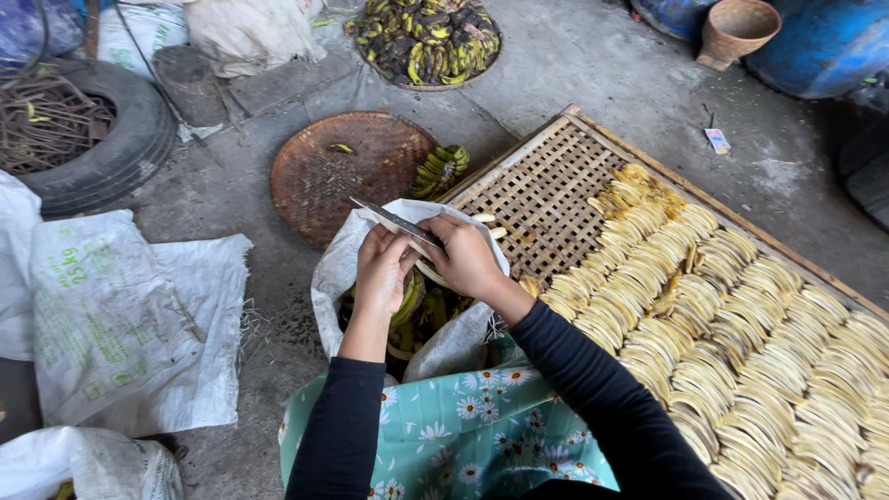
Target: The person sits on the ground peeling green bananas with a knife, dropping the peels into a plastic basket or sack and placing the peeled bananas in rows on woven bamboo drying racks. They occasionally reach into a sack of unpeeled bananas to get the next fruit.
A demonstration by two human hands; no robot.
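Steel knife [396, 221] in right hand [466, 256], left hand [381, 268] beside.

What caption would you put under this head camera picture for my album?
Both hands, left hand and right hand, work a knife over a white sack beside a bamboo rack of banana slices.

We see soft, even daylight with no hard shadows; only faint shade lies beneath the white sacks [120, 315]. The concrete floor [574, 65] looks pale and slightly washed out. Focus is sharp at centre, while the corners perhaps soften and bend slightly from the wide lens.
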